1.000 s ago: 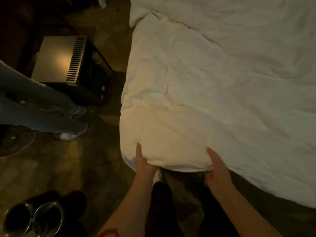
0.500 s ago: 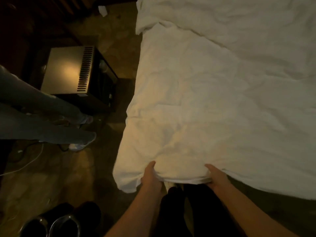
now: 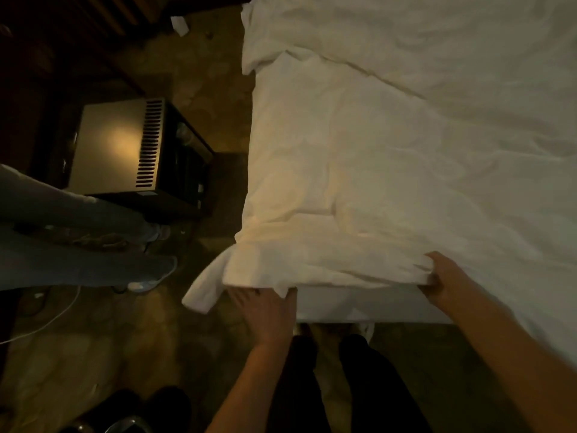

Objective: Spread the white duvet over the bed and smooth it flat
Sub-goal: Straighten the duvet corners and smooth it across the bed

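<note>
head view is looking down at the near left corner of the bed [image 3: 359, 307], where the duvet [image 3: 390, 182] is lying across the mattress and reaching far and right out of frame. its surface is showing creases, and a fold line is running diagonally across the far part. the near edge is sitting lifted just above the bare mattress side, and the loose corner is hanging off the left end toward the floor [image 3: 109, 354].

the left hand [image 3: 268, 310] is reaching under the near left corner of the duvet, its fingers going out of sight beneath the cloth, so i cannot tell whether they are spread or curled. the right hand [image 3: 446, 282] is gripping the near edge farther right, thumb lying on top and fingers tucked underneath, pinching the bunched cloth.

both forearms are coming in from the near edge, with dark trouser legs [image 3: 359, 385] showing between them.

on the left, a dark cabinet [image 3: 125, 145] with a slotted vent on top is standing well apart from the bed. another person's legs [image 3: 78, 245] in light trousers are stretching in from the left edge, just near of the cabinet. a white cable [image 3: 46, 320] is lying on the floor near them.
</note>
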A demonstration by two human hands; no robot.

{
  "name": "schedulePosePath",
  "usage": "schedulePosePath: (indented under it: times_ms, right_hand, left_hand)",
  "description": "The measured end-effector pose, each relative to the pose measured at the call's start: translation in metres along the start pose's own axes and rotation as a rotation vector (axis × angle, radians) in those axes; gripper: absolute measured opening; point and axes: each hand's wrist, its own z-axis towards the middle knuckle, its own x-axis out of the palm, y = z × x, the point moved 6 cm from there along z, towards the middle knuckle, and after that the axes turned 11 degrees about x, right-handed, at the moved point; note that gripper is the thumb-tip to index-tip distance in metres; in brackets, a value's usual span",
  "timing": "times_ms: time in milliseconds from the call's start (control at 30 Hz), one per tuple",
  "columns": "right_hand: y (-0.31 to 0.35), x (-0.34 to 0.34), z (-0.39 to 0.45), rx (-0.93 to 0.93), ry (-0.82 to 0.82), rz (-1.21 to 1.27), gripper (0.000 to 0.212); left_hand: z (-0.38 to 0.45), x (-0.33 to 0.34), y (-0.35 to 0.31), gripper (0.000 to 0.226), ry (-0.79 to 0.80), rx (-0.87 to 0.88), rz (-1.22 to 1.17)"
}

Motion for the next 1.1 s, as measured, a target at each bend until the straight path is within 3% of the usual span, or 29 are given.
schedulePosePath:
  times_ms: [100, 167, 233, 300, 367, 467, 567, 633, 733, 767, 867, 967, 1067, 1100]
  right_hand:
    - [0.012, 0.009, 0.001, -0.009, -0.095, -0.004, 0.022]
    - [0.02, 0.014, 0.004, -0.06, -0.139, 0.056, 0.018]
    - [0.033, 0.029, -0.001, -0.139, -0.147, -0.045, 0.028]
    - [0.045, 0.051, -0.008, -0.216, -0.163, -0.101, 0.034]
    - [0.06, 0.073, -0.014, -0.26, -0.169, -0.046, 0.027]
    - [0.09, 0.095, -0.015, -0.32, -0.088, 0.02, 0.023]
    - [0.142, 0.111, -0.02, -0.482, 0.001, -0.008, 0.04]
    - [0.181, 0.124, -0.023, -0.809, -0.129, -0.389, 0.05]
    - [0.219, 0.167, -0.016, -1.543, -0.543, -1.092, 0.077]
    - [0.231, 0.176, 0.002, -1.603, -0.597, -1.204, 0.085]
    - [0.263, 0.188, 0.081, -1.424, -0.596, -1.457, 0.079]
    - [0.282, 0.187, 0.126, -1.187, -0.658, -1.647, 0.093]
    - [0.307, 0.186, 0.111, -1.157, -0.69, -1.56, 0.068]
    - [0.321, 0.189, 0.098, -1.215, -0.712, -1.488, 0.056]
  left_hand:
    - [0.076, -0.02, -0.048, 0.069, -0.249, 0.529, -0.237]
    - [0.119, -0.011, -0.079, 0.078, -0.077, 0.823, -0.23]
    - [0.162, 0.024, -0.092, 0.09, 0.204, 0.919, -0.191]
    - [0.189, 0.062, -0.094, 0.077, 0.505, 0.935, -0.164]
    - [0.205, 0.078, -0.094, 0.058, 0.666, 0.909, -0.154]
    - [0.223, 0.076, -0.083, 0.04, 0.69, 0.816, -0.14]
    - [0.27, 0.062, -0.094, 0.034, 0.541, 0.74, -0.157]
    - [0.31, 0.061, -0.116, 0.029, 0.465, 0.694, -0.194]
    - [0.354, 0.081, -0.138, 0.031, 0.418, 0.668, -0.227]
    - [0.363, 0.088, -0.144, 0.033, 0.413, 0.681, -0.211]
    - [0.389, 0.119, -0.148, 0.045, 0.34, 0.735, -0.106]
    - [0.412, 0.148, -0.141, 0.058, 0.378, 0.734, 0.049]
    - [0.437, 0.158, -0.133, 0.067, 0.387, 0.619, 0.107]
    - [0.444, 0.156, -0.135, 0.061, 0.359, 0.586, 0.108]
